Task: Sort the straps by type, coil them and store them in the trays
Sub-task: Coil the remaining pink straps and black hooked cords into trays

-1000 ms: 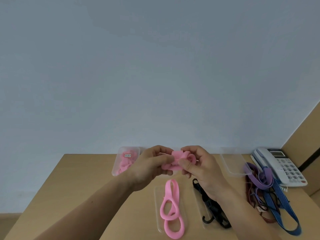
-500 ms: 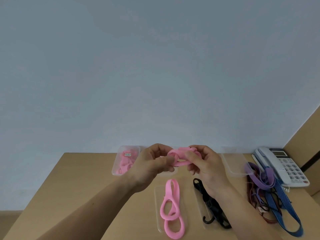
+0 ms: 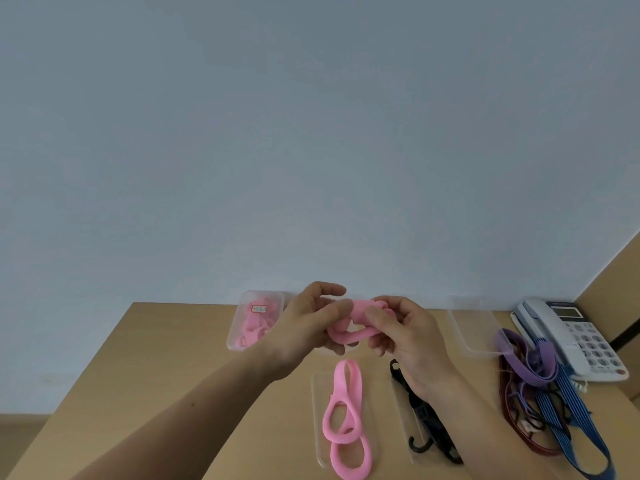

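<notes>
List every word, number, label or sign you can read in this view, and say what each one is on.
No text here can be read outright.
White label with a red border, among the pink straps in the back-left tray: has print, too blurred to read.
Telephone keys: markings too small to read.
Telephone display: nothing legible.

Plain pale blue-grey painted wall point(image 3: 311, 133) filling the upper view, light tan wooden worktop point(image 3: 173, 358) set against it, wood-coloured side panel point(image 3: 616, 289) at the right, white corded desk telephone point(image 3: 571, 336) beside it, soft even light.
</notes>
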Action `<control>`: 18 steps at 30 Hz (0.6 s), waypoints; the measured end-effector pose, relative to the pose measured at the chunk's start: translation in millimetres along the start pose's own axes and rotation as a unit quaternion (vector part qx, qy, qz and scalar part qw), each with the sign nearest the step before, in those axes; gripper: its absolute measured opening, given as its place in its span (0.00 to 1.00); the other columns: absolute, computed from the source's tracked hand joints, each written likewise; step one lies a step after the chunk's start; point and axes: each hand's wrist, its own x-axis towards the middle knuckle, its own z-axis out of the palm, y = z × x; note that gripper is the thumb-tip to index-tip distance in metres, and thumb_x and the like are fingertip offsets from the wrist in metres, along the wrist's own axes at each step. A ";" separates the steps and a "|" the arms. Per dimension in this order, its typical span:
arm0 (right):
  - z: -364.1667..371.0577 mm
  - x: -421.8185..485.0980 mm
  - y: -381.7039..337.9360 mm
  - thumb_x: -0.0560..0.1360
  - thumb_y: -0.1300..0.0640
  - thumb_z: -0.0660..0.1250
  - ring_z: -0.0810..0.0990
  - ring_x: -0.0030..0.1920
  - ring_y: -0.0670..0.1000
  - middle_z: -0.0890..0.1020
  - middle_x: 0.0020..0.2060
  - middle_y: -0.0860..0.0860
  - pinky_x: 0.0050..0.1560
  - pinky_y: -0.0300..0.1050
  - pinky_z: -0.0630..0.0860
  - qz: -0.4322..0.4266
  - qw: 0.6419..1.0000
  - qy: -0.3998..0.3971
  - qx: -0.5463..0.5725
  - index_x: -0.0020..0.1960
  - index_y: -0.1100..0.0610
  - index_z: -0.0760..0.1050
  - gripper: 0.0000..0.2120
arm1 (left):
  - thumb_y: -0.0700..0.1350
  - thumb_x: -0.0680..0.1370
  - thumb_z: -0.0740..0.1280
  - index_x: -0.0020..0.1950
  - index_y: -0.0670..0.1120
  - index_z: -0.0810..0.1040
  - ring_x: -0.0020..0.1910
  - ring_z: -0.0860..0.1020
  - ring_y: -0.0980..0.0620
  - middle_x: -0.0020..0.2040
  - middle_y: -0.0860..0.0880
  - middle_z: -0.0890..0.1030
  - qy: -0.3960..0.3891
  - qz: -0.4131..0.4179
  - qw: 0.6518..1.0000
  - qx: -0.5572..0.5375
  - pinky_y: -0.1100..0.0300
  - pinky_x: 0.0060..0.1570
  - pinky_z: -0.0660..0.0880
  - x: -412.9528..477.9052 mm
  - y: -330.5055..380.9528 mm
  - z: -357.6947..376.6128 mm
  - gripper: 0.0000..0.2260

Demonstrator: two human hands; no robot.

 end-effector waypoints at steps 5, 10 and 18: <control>1.2 -3.0 -0.8 0.66 0.47 0.75 0.80 0.31 0.55 0.84 0.37 0.61 0.30 0.43 0.74 -0.003 0.999 -0.034 -0.014 0.52 0.63 0.78 0.23 | 0.55 0.76 0.67 0.60 0.44 0.78 0.41 0.81 0.47 0.45 0.45 0.82 -0.056 -0.006 0.997 0.058 0.55 0.38 0.76 4.1 1.6 5.2 0.19; -6.1 -3.2 -4.0 0.73 0.46 0.71 0.82 0.37 0.58 0.84 0.44 0.62 0.35 0.45 0.77 0.013 0.996 -0.092 0.007 0.54 0.58 0.81 0.17 | 0.54 0.78 0.65 0.53 0.38 0.81 0.35 0.76 0.49 0.39 0.44 0.80 -0.047 0.027 0.998 0.038 0.59 0.36 0.73 4.2 2.7 3.8 0.19; -12.3 -0.6 -0.6 0.70 0.55 0.74 0.81 0.34 0.54 0.84 0.40 0.58 0.31 0.42 0.75 0.029 0.989 -0.140 0.025 0.52 0.55 0.84 0.12 | 0.51 0.78 0.65 0.58 0.27 0.76 0.32 0.74 0.47 0.34 0.42 0.78 -0.059 -0.045 0.992 -0.100 0.60 0.33 0.74 -3.1 0.5 -11.3 0.25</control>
